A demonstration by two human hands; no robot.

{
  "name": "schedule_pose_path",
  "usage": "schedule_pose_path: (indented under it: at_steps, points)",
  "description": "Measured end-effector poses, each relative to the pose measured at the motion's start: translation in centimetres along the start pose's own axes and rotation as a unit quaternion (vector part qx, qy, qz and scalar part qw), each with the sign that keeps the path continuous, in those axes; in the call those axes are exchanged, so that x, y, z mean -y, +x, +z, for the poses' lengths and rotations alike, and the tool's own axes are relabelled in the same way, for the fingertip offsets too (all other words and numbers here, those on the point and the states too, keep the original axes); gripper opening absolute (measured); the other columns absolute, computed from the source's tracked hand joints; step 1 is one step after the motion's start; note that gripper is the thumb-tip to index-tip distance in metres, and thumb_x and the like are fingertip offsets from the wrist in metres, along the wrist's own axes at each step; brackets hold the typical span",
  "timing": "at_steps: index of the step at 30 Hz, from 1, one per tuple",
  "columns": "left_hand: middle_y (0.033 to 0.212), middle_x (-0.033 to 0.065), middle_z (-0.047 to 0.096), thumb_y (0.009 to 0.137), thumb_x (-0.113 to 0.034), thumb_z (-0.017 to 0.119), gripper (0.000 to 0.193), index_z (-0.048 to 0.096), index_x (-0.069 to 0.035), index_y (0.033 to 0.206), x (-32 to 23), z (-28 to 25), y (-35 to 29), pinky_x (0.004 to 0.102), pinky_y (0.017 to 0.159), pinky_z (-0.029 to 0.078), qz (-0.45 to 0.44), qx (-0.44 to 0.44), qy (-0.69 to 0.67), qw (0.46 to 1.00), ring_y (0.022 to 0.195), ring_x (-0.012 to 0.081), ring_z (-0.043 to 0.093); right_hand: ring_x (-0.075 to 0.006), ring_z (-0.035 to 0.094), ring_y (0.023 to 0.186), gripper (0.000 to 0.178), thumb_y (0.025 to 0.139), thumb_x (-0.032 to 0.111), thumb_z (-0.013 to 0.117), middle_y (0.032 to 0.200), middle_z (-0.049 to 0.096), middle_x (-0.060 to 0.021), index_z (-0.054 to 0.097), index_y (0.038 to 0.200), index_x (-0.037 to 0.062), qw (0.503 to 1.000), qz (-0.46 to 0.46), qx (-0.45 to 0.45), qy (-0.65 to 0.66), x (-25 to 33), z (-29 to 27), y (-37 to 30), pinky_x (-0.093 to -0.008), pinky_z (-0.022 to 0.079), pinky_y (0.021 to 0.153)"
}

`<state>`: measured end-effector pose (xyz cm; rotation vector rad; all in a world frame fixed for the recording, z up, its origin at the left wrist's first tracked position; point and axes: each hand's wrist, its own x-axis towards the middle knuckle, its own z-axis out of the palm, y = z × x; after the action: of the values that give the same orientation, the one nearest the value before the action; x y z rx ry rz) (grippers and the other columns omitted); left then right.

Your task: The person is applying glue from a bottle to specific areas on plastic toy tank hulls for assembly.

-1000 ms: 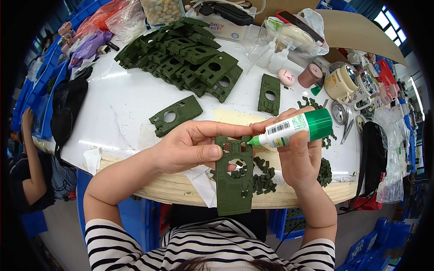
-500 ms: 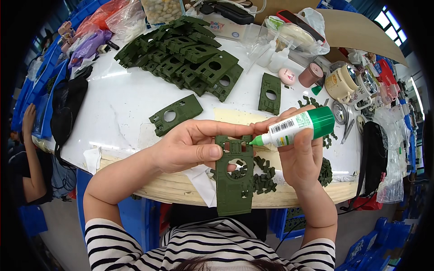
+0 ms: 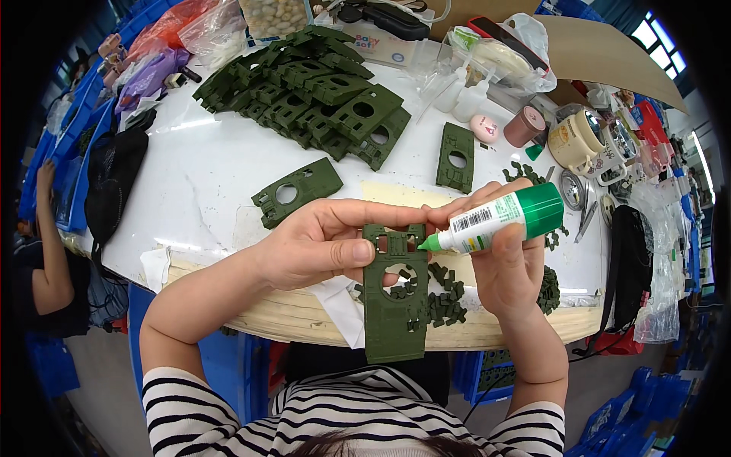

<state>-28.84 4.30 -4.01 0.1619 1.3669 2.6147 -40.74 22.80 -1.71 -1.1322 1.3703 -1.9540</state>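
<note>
My left hand is closed on a dark green plastic model tank hull part, thumb on its upper left edge. The part has a large round hole and smaller openings near its top. A white glue bottle with a green base and green nozzle lies tilted in my right hand, its tip touching or very close to the part's upper right corner. Small dark green pieces lie in a heap behind the part, some seen through its hole.
A pile of similar green parts covers the far left. Single parts lie at middle left and right. A cup, scissors and more small pieces are on the right. Another person's arm shows at far left.
The nozzle tip and the glue bottle have shifted slightly down and left along the part's upper right corner. The held part has barely moved. At far left, the other person's arm has shifted.
</note>
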Motion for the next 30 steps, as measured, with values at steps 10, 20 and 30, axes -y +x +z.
schedule_pose_path:
  at_steps: [10,20,30]
  points:
    - [0.127,0.0159,0.049,0.090,-0.018,0.055,0.047,0.040,0.002,0.131,0.1,-0.2,0.0,0.0364,0.088,0.051,0.007,0.018,0.000,1.000,0.107,0.0216,0.056,-0.0233,0.063,0.088,0.035,0.091,0.031,0.053,0.097,0.061,-0.0205,0.040,0.105,0.0020,0.998,-0.022,0.002,0.057,-0.6,-0.4,-0.1,-0.0355,0.054,0.071]
    - [0.129,0.0146,0.047,0.079,-0.036,0.068,0.074,0.036,0.002,0.133,-0.9,0.8,0.0,0.0229,0.073,0.053,0.017,-0.037,0.022,0.999,0.113,0.0285,0.053,-0.0319,0.062,0.093,0.044,0.095,0.044,0.037,0.098,0.062,-0.0210,0.048,0.105,0.0025,0.972,0.050,-0.079,0.216,0.2,-1.9,0.2,-0.0428,0.047,0.086]
    - [0.115,0.0127,0.051,0.079,-0.007,0.067,0.052,0.044,0.005,0.125,-4.5,-4.3,-6.4,0.0268,0.090,0.043,0.359,-0.450,0.297,0.762,0.105,0.0182,0.054,-0.0251,0.062,0.091,0.044,0.096,0.043,0.035,0.094,0.062,-0.0146,0.048,0.106,0.0023,0.968,0.017,-0.122,0.219,1.3,-2.3,0.2,-0.0398,0.050,0.083]
